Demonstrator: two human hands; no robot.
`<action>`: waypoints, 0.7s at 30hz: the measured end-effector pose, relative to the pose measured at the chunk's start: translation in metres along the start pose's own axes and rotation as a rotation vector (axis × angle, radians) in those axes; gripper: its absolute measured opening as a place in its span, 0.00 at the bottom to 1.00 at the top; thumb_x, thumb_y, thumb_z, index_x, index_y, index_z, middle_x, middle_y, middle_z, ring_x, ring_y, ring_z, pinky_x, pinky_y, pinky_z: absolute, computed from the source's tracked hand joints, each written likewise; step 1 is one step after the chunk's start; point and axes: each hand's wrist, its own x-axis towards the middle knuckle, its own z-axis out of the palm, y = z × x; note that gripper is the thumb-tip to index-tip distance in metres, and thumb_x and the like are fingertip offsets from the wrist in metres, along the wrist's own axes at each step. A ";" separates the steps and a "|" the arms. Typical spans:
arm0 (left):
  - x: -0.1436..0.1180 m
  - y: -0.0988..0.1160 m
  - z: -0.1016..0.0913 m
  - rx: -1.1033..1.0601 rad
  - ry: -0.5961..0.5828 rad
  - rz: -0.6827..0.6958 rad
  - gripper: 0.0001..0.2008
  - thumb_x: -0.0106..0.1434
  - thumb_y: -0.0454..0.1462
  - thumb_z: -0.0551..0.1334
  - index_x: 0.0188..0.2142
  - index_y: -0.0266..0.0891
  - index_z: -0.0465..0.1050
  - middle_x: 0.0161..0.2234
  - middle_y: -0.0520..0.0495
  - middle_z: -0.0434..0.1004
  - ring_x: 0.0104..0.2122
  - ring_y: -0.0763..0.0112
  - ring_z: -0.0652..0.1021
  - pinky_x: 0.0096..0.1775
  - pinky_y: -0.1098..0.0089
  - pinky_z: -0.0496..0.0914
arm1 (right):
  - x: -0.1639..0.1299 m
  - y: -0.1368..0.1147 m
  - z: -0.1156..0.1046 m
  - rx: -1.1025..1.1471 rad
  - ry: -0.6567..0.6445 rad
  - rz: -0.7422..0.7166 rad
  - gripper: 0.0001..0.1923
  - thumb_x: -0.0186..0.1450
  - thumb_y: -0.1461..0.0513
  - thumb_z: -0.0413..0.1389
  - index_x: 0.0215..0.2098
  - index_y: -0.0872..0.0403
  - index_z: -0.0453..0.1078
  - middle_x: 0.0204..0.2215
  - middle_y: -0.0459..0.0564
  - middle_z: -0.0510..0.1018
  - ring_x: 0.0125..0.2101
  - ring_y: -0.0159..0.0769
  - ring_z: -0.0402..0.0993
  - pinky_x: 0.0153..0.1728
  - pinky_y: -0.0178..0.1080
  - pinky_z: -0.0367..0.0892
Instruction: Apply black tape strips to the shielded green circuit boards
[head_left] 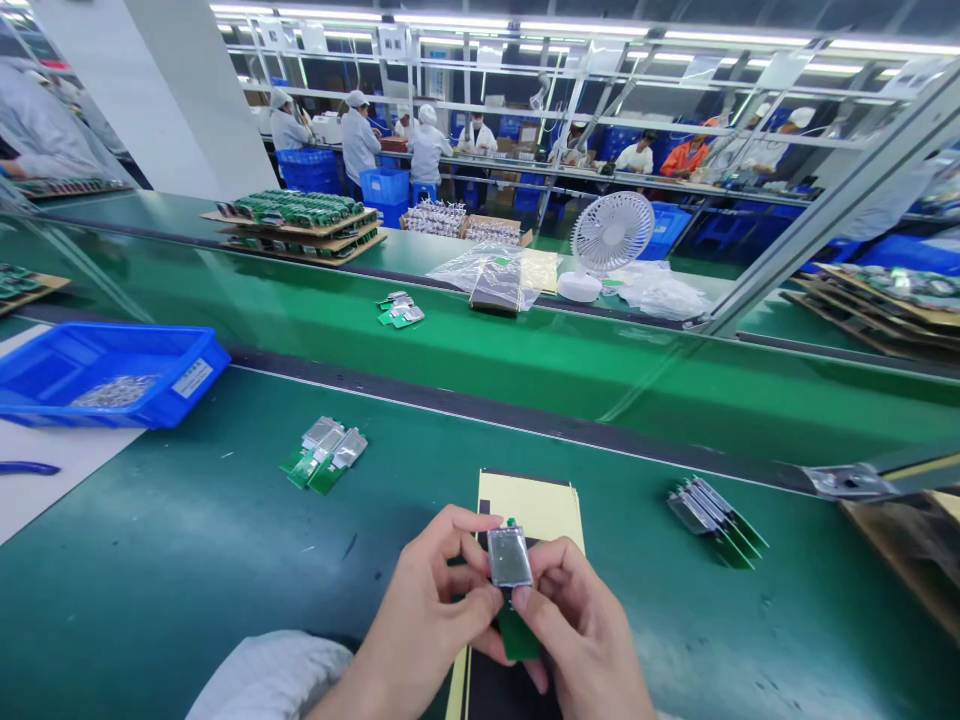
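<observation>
Right now left hand [420,620] and right hand [581,630] both pinch a small metal-shielded board [510,556] over the yellow sheet [551,505] on the desk [187,560]; likely risk: fingertip-only hold slips, dropping it toward the board pile [716,520] beyond.

Landmark: the sticker sheet [534,505] lying on the near table. Above its near end both hands hold a small metal-cased module [509,556], left hand [420,625] left of it, right hand [581,640] right. A module pile [324,453] lies left of the sheet, another module pile [716,520] right; the bin [112,375] sits far left, the desk fan [613,235] behind, beyond the conveyor belt [487,350]
</observation>
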 end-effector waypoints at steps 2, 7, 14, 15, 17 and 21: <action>-0.001 0.000 0.000 -0.002 0.006 -0.003 0.18 0.49 0.40 0.67 0.39 0.41 0.67 0.27 0.55 0.63 0.23 0.75 0.71 0.23 0.73 0.72 | 0.000 -0.003 -0.001 0.027 -0.034 0.021 0.14 0.56 0.52 0.58 0.27 0.54 0.62 0.19 0.39 0.62 0.15 0.21 0.52 0.11 0.25 0.49; -0.001 0.000 0.003 0.008 0.002 0.021 0.18 0.49 0.38 0.66 0.40 0.41 0.66 0.28 0.54 0.63 0.26 0.75 0.70 0.25 0.74 0.71 | 0.002 -0.009 -0.003 0.008 -0.070 0.001 0.13 0.54 0.54 0.59 0.29 0.53 0.62 0.23 0.43 0.65 0.20 0.26 0.57 0.11 0.25 0.50; -0.003 -0.006 0.007 0.061 -0.033 0.094 0.15 0.50 0.35 0.64 0.38 0.42 0.66 0.28 0.55 0.60 0.26 0.77 0.68 0.26 0.74 0.72 | 0.002 -0.005 -0.005 -0.014 -0.074 -0.002 0.10 0.56 0.58 0.57 0.27 0.52 0.59 0.23 0.43 0.66 0.19 0.27 0.57 0.11 0.26 0.50; -0.002 -0.005 0.006 0.058 -0.038 0.083 0.15 0.50 0.35 0.64 0.39 0.42 0.65 0.28 0.55 0.60 0.26 0.77 0.68 0.26 0.73 0.72 | 0.003 -0.007 -0.006 0.009 -0.107 0.004 0.11 0.56 0.56 0.57 0.27 0.52 0.60 0.23 0.43 0.66 0.19 0.26 0.56 0.11 0.26 0.50; -0.001 -0.002 0.005 0.047 -0.036 0.061 0.18 0.49 0.36 0.65 0.39 0.43 0.64 0.28 0.55 0.61 0.26 0.76 0.68 0.26 0.72 0.73 | 0.003 -0.012 -0.007 0.058 -0.157 0.028 0.14 0.55 0.53 0.58 0.28 0.53 0.62 0.23 0.43 0.65 0.19 0.26 0.56 0.12 0.26 0.51; 0.000 -0.003 0.005 0.077 -0.020 0.063 0.18 0.48 0.35 0.64 0.40 0.43 0.64 0.29 0.55 0.59 0.27 0.75 0.68 0.26 0.71 0.72 | 0.004 -0.020 -0.007 0.008 -0.090 0.026 0.15 0.56 0.50 0.57 0.29 0.53 0.65 0.22 0.43 0.64 0.21 0.28 0.59 0.16 0.29 0.54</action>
